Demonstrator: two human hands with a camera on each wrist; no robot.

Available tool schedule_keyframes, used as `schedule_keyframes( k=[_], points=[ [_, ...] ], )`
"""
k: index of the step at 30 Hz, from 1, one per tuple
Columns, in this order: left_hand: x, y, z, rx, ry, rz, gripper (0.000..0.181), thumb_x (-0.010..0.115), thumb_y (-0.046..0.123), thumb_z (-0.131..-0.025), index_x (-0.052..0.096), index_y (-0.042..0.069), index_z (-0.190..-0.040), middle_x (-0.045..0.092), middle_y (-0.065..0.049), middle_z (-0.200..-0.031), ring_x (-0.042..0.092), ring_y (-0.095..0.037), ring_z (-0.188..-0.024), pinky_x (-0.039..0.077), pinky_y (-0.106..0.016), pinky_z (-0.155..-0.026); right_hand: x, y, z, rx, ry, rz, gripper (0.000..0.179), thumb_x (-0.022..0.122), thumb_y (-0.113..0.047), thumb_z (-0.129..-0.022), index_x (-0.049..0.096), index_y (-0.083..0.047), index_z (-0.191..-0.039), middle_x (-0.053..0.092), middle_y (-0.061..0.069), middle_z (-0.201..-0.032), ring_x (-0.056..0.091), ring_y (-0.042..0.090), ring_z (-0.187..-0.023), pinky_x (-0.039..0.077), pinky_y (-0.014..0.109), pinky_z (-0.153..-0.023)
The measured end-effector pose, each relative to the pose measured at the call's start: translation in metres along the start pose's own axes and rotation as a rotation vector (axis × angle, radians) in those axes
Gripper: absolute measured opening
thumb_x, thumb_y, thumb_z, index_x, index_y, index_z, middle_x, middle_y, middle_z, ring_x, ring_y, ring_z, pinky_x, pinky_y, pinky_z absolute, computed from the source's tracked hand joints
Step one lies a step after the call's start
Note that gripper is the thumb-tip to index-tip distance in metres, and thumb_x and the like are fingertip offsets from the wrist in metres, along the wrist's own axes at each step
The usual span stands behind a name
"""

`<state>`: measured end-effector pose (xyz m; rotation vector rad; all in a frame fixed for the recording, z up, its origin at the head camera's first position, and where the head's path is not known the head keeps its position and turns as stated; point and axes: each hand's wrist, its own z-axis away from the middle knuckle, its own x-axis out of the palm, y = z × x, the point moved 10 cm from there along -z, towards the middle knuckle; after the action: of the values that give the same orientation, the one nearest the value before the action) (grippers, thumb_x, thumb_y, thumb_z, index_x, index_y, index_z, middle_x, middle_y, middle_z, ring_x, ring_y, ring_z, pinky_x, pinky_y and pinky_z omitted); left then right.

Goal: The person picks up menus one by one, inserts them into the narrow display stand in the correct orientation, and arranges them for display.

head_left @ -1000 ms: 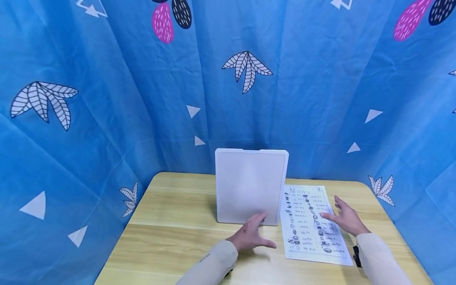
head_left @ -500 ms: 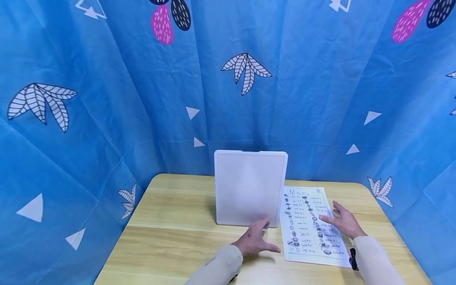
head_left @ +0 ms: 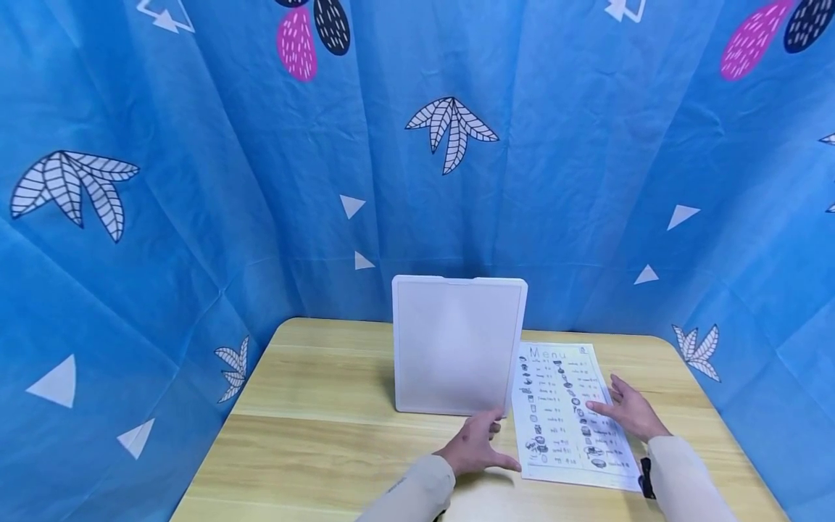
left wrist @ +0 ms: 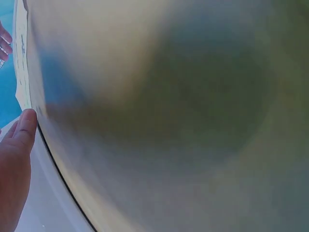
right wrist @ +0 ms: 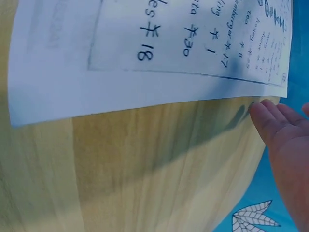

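Observation:
A handwritten menu sheet (head_left: 564,413) lies flat on the wooden table, with small drawings and prices in two columns. My left hand (head_left: 475,444) hovers or rests by its left edge, fingers spread and thumb pointing toward the paper's lower left corner; whether it touches the sheet I cannot tell. Over the right edge of the menu is my right hand (head_left: 629,412), its thumb apart from the fingers and nothing held. In the right wrist view, that hand (right wrist: 285,130) appears beside the paper's edge. A white rectangular board (head_left: 459,344) stands upright behind my left hand.
The light wooden table (head_left: 313,435) has rounded far corners. A blue patterned curtain (head_left: 457,217) hangs behind it and along both sides. The white board stands close to the menu's left edge.
My left hand has moved slightly right and toward me, away from the board and closer to the menu's lower left corner. My right hand has barely shifted. Board and menu stay put.

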<state>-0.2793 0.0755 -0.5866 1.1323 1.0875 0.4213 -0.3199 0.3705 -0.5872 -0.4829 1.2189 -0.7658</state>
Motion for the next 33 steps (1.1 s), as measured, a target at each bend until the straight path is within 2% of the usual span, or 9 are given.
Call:
schedule_keyframes(
  k=[3,9,17,25,30,33],
  points=[
    [0.005,-0.003,0.0,-0.028,-0.008,0.009,0.097,0.095,0.027,-0.064,0.047,0.005,-0.145,0.054,-0.008,-0.141,0.06,-0.016,-0.117,0.051,-0.025,-0.095,0.001,0.004,0.0,0.011,-0.009,0.011,0.121,0.075,-0.05,-0.086,-0.007,0.009,-0.153,0.013,0.042,-0.151,0.018,0.059,-0.138,0.019,0.067,-0.111],
    [0.009,-0.002,-0.001,-0.03,0.004,0.002,0.098,0.096,0.028,-0.062,0.047,0.006,-0.145,0.058,-0.007,-0.137,0.06,-0.013,-0.115,0.051,-0.023,-0.095,-0.002,0.006,0.003,0.001,0.005,0.041,0.121,0.073,-0.053,-0.087,-0.007,0.011,-0.152,0.014,0.044,-0.149,0.018,0.06,-0.137,0.019,0.068,-0.11],
    [0.019,-0.01,0.0,-0.08,0.008,0.046,0.087,0.096,0.025,-0.062,0.055,0.007,-0.137,0.062,-0.005,-0.129,0.062,-0.014,-0.114,0.051,-0.023,-0.094,0.002,0.005,0.003,-0.028,0.011,0.021,0.118,0.075,-0.049,-0.087,0.0,0.015,-0.151,0.024,0.044,-0.147,0.028,0.059,-0.134,0.03,0.066,-0.108],
    [0.023,-0.014,-0.001,-0.122,0.015,0.044,0.08,0.096,0.024,-0.058,0.06,0.01,-0.128,0.063,0.0,-0.126,0.063,-0.018,-0.115,0.051,-0.023,-0.094,0.005,0.003,0.001,-0.044,0.024,-0.002,0.113,0.077,-0.047,-0.086,0.011,0.02,-0.148,0.036,0.044,-0.14,0.042,0.056,-0.125,0.039,0.063,-0.103],
    [0.023,-0.013,0.0,-0.101,0.009,-0.007,0.077,0.097,0.021,-0.057,0.062,0.012,-0.126,0.062,0.003,-0.122,0.063,-0.013,-0.111,0.051,-0.022,-0.094,0.007,0.001,0.001,-0.069,0.015,-0.035,0.106,0.076,-0.041,-0.089,0.013,0.021,-0.147,0.04,0.044,-0.137,0.046,0.055,-0.123,0.043,0.059,-0.101],
    [0.021,-0.01,-0.001,-0.065,0.008,-0.052,0.075,0.097,0.018,-0.057,0.063,0.011,-0.124,0.063,0.005,-0.118,0.062,-0.007,-0.106,0.051,-0.022,-0.093,0.01,-0.001,0.002,-0.069,-0.014,-0.085,0.103,0.073,-0.04,-0.092,0.011,0.02,-0.148,0.037,0.045,-0.139,0.045,0.055,-0.125,0.049,0.053,-0.097]
  ],
)
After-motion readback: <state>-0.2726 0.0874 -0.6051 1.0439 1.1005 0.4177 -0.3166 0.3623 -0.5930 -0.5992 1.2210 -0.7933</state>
